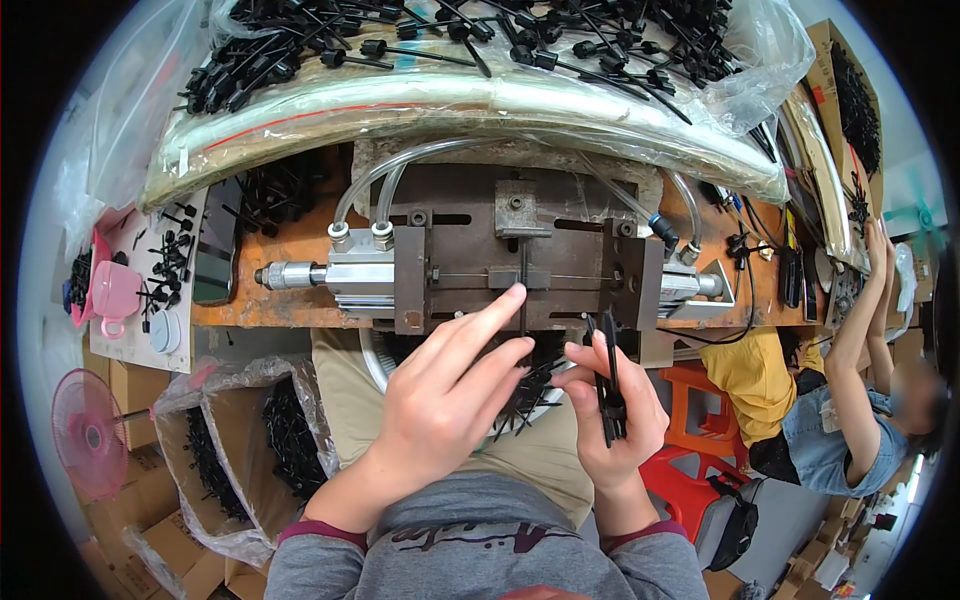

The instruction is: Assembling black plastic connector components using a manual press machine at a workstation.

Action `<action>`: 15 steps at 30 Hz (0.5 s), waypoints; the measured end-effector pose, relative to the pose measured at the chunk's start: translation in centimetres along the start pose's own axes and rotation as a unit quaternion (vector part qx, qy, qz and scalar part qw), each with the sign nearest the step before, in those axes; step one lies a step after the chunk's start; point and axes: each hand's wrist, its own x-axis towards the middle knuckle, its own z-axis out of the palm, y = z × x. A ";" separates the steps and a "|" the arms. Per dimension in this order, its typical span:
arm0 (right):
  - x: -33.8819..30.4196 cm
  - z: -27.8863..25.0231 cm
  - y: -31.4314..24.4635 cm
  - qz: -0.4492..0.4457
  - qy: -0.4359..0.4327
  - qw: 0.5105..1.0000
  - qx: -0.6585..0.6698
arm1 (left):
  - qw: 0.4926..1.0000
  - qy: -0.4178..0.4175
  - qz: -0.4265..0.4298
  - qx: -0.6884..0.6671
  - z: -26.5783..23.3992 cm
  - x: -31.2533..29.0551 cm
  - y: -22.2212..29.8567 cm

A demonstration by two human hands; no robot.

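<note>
My left hand (430, 405) reaches over the front of a dark steel fixture (575, 250), fingers apart. Its index fingertip meets a thin black stem (524, 262) lying front to back across the small block at the fixture's centre; whether it presses or only rests there I cannot tell. Several black plastic stemmed parts (610, 390) are upright in my right hand (635, 420), between thumb and fingers, just in front of the fixture's right side. Silver air cylinders flank the fixture, one at the left (360, 282) and one at the right (680, 287). More black parts (525, 395) show in my lap, partly hidden by my hands.
Heaped black parts (430, 40) cover a plastic-wrapped shelf (480, 105) beyond the fixture. Clear air hoses (400, 165) arch behind it. A pink cup (115, 297), a pink fan (90, 433) and a lined carton (240, 440) are at left. Another person (830, 430) sits at right, near red stools (690, 480).
</note>
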 end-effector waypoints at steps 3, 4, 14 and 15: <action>-0.6 0.0 0.0 0.039 0.022 0.999 0.024 | 0.993 -0.028 0.043 0.110 0.6 0.1 -0.5; -0.7 0.0 -0.1 0.048 0.029 0.998 0.036 | 0.989 -0.034 0.053 0.135 0.8 0.1 -0.5; -0.3 -1.5 -0.8 0.146 0.025 0.983 0.106 | 0.981 -0.065 0.026 0.183 1.0 0.8 -0.5; -0.1 -1.5 -0.8 0.145 0.016 0.986 0.086 | 0.981 -0.065 0.026 0.180 1.0 0.8 -0.5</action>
